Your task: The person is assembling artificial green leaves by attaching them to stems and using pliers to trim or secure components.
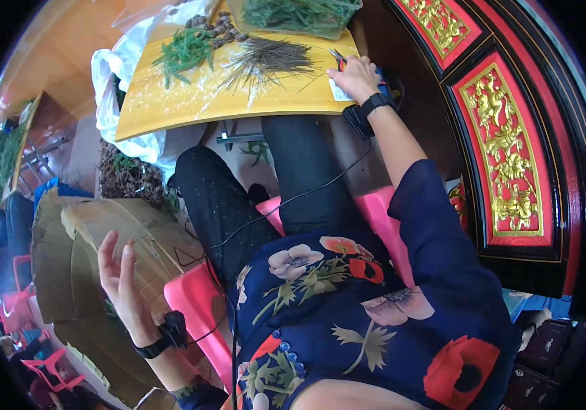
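Note:
My right hand (357, 79) is at the right end of the yellow tabletop (190, 109), its fingers closed round a pair of pliers (339, 59). The metal jaws and a bit of red and yellow handle show past the fingers. Under that hand lies a small white card or label (339, 91). To the left of the pliers is a spread of thin dark brown stems (270, 60). Green artificial sprigs (185, 56) sit farther left, with brown pine cones (223, 30) behind them. My left hand (121, 275) is raised off the table, fingers apart, nothing visible in it.
A clear tub (293, 20) of green sprigs stands at the table's back. White plastic bags (108, 89) hang at its left edge. Flattened cardboard (118, 239) lies left of my pink stool (194, 301). A carved red and gold panel (501, 150) stands right. Cables run from my wrist straps.

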A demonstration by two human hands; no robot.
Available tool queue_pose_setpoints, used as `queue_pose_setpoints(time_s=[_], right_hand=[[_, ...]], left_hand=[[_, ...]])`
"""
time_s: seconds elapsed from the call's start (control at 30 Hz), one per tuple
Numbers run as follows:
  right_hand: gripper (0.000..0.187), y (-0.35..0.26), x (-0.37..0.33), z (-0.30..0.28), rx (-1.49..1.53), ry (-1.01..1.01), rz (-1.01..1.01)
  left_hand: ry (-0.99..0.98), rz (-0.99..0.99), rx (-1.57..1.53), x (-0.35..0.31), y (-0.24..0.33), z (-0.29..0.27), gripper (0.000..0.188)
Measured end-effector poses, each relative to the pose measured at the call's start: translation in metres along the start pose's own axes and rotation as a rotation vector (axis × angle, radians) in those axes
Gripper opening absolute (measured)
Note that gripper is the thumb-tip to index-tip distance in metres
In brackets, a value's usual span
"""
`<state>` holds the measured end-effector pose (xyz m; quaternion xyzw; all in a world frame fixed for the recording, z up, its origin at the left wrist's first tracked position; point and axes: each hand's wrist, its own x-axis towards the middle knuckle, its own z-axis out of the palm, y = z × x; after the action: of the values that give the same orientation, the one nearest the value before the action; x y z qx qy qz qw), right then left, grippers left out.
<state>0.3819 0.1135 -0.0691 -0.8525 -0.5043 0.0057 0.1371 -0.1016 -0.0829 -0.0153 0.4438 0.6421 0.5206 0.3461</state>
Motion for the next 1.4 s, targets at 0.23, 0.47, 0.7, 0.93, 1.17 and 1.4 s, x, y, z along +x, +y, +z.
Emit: queue_pose_setpoints(time_s=[0.23, 0.47, 0.7, 0.93, 1.17, 1.4], right_hand=[[0.059, 0.005, 0.002, -0.004, -0.026, 0.027, -0.108], [0.053, -0.006, -0.069, 0.015, 0.154, 0.095, -0.744], [0.059, -0.010, -0.103, 0.009, 0.206, 0.073, -0.660], [0.043, -0.010, -0.091, 0.013, 0.137, 0.182, -0.809], [0.022, -0.012, -0.093, 0.016, 0.383, 0.212, -0.807], [0.011, -0.017, -0.080, -0.008, 0.605, 0.295, -0.734]], left_hand=[[-0.467, 0.000, 0.110, 0.065, 0.034, 0.082, 0.043], [-0.568, 0.306, 0.360, 0.161, 0.011, 0.161, 0.041], [-0.381, 0.578, 0.760, 0.224, 0.005, 0.222, 0.037], [-0.311, 0.764, 0.816, 0.250, 0.004, 0.260, 0.033], [-0.273, 0.746, 0.937, 0.249, 0.009, 0.297, 0.029], [-0.313, 0.765, 0.875, 0.248, 0.020, 0.318, 0.029]])
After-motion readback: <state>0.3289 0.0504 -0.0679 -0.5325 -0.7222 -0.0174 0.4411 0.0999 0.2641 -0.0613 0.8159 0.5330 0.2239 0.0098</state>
